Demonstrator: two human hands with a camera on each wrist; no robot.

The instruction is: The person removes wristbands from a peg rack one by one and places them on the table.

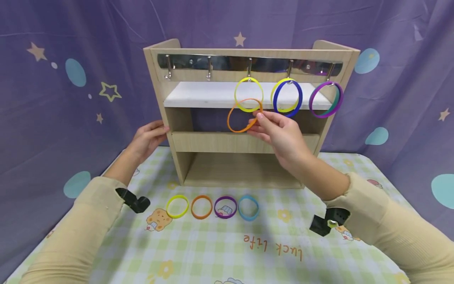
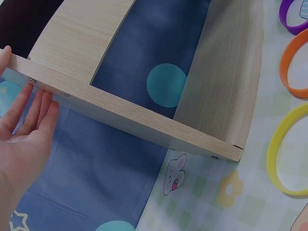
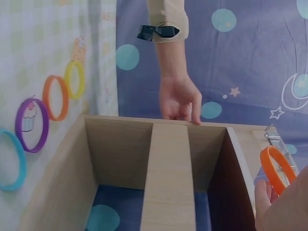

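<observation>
My right hand [image 1: 283,136] pinches an orange silicone wristband [image 1: 228,121] between thumb and fingers, just below the middle hook of a wooden shelf [image 1: 244,142]. A yellow wristband [image 1: 235,94] hangs on that hook, partly overlapped by the orange one. On the hook to its right hang a blue wristband [image 1: 301,96] and a yellow one behind it. The far right hook bears a purple wristband [image 1: 342,98] and a teal one. My left hand [image 1: 147,140] rests against the shelf's left side panel [image 2: 120,108], fingers fairly straight on its outer face.
A metal hook rail [image 1: 227,62] runs across the shelf's top; its two left hooks are bare. On the checked tablecloth [image 1: 198,252], in front of the shelf, a row holds yellow [image 1: 168,207], orange [image 1: 192,207], purple [image 1: 215,207] and light blue wristbands [image 1: 239,208]. A purple curtain [image 1: 88,35] stands behind.
</observation>
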